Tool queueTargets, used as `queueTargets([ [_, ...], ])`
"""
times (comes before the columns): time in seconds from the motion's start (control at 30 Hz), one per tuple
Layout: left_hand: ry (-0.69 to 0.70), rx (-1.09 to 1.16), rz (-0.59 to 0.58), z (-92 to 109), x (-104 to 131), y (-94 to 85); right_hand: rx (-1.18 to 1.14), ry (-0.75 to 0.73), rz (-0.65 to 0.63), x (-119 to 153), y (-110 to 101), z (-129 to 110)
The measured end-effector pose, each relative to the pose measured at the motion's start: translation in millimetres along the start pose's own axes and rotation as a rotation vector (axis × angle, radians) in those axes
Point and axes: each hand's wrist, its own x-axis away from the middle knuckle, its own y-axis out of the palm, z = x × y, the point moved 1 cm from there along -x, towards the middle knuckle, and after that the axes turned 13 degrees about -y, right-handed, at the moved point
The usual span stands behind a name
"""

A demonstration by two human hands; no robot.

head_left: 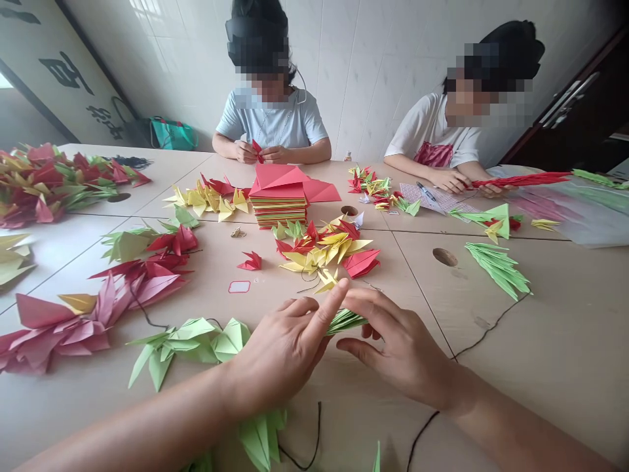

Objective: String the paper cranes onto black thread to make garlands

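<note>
A small bundle of green folded-paper pieces [346, 320] sits between my two hands over the near middle of the table. My left hand [289, 341] is closed on its left end, index finger stretched out above it. Around its right end curl the fingers of my right hand [405, 344], with the thumb a little apart below. The lower fingers of both hands are partly hidden. Just beyond my hands lies a cluster of yellow and red folded paper [327, 249]. Light-green folded paper [196, 344] rests left of my left hand, and more green pieces [260, 436] lie under my left forearm.
A stack of coloured paper [279, 203] stands mid-table. Pink and red folded paper [98, 308] and a large pile [54, 180] fill the left. Right are green strips [498, 269] with dark cord [486, 335]. Across the table, one person [272, 124] folds red paper; another [442, 141] handles red strips.
</note>
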Motion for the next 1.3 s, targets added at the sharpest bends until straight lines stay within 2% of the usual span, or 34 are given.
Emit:
queueTargets([
  [0.07, 0.011, -0.071, -0.035, -2, 0, 4.1, 0.022, 0.027, -0.007, -1, 5, 4],
  [0.23, 0.002, -0.132, -0.129, -5, -2, 9.7, 0.099, 0.089, -0.175, -3, 12, 8],
  [0.4, 0.035, -0.052, -0.135, -3, -2, 6.1, 0.053, 0.025, -0.202, -3, 19, 3],
  [0.53, 0.008, 0.04, -0.161, -3, -1, 6.4, -0.013, 0.043, -0.227, -1, 23, 0],
  [0.63, -0.008, 0.15, -0.135, -4, 1, 8.4, -0.034, 0.07, -0.214, -1, 23, 0],
  [0.87, 0.028, 0.444, -0.096, -5, 0, 9.0, -0.018, -0.008, -0.256, 1, 31, 7],
  [1.0, 0.039, 0.647, -0.055, -3, 0, 1.7, 0.065, -0.025, -0.231, 4, 33, 10],
  [1.1, -0.016, 0.73, 0.02, -3, 0, -4.5, 0.079, 0.005, -0.158, 3, 28, 10],
  [1.2, -0.165, 0.632, 0.061, -4, -1, -2.8, 0.067, 0.047, -0.047, 0, 22, 12],
  [1.3, -0.257, 0.45, -0.017, -7, -5, 6.8, 0.093, 0.084, -0.03, -1, 20, 16],
])
